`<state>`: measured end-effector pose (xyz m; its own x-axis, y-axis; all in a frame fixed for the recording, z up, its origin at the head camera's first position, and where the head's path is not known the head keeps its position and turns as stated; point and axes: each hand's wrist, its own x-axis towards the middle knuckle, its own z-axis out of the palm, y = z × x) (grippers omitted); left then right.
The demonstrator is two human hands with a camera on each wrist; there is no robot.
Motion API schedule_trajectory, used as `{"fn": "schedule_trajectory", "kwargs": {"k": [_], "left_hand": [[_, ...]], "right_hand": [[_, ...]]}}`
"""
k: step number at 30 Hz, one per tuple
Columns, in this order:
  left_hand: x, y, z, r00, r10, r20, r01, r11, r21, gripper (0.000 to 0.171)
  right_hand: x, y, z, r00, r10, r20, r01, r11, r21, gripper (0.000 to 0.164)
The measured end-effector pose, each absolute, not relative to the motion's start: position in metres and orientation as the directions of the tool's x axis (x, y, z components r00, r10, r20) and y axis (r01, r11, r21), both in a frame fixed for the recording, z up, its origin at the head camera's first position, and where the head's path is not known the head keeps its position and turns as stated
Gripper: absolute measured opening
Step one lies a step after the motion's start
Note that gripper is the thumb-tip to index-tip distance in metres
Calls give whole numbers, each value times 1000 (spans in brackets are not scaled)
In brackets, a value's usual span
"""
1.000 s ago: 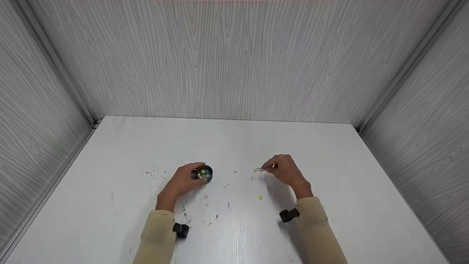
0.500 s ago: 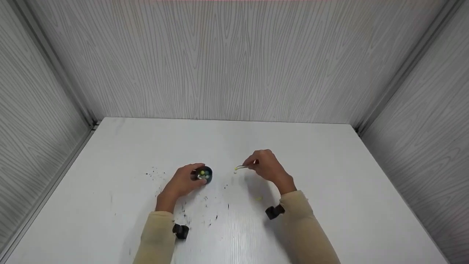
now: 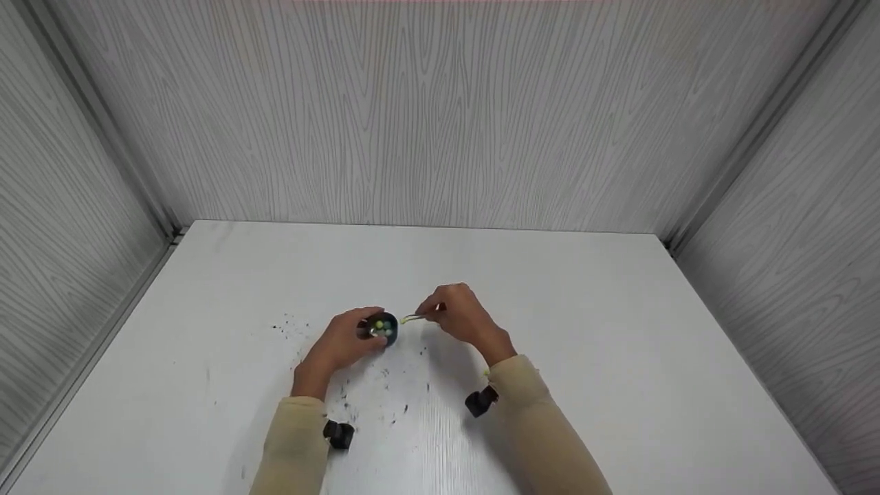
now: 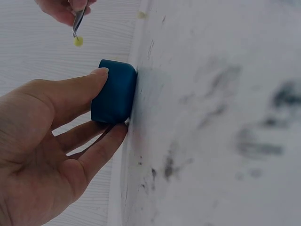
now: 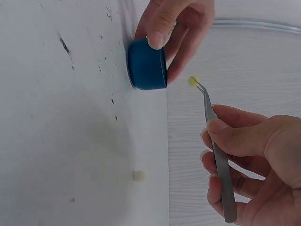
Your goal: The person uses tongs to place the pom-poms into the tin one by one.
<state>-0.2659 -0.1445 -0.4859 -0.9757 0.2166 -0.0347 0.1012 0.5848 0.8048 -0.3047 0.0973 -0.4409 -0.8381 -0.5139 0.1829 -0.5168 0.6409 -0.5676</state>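
My left hand [image 3: 342,340] holds a small blue cup [image 4: 115,92] on the table, thumb on one side and fingers on the other. Several little balls, yellow, green and pale, lie inside the cup, seen from the head view. My right hand [image 3: 462,316] pinches a pair of curved metal tweezers [image 5: 220,162] between thumb and fingers. A small yellow ball [image 5: 193,81] is caught at the tweezer tips, just right of the cup's rim in the head view and apart from it. Another small ball [image 5: 138,175] lies on the table.
The white table [image 3: 584,295] carries dark marks and specks around the left hand and below the cup. Grey wood-grain panels [image 3: 426,117] rise at the back and both sides. Near the right cuff, a yellow-green ball [image 3: 487,372] is partly hidden.
The right hand has moved left with the tweezers and yellow ball, from well right of the cup to beside its rim. The left hand and cup have stayed put.
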Motion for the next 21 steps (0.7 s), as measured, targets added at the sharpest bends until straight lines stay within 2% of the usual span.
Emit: {"fn": "schedule_trajectory", "kwargs": {"k": [21], "left_hand": [[-267, -146, -488, -970, 241, 2, 150, 597, 788, 57]], "right_hand": [[-309, 67, -467, -805, -550, 221, -572, 620, -537, 17]]}}
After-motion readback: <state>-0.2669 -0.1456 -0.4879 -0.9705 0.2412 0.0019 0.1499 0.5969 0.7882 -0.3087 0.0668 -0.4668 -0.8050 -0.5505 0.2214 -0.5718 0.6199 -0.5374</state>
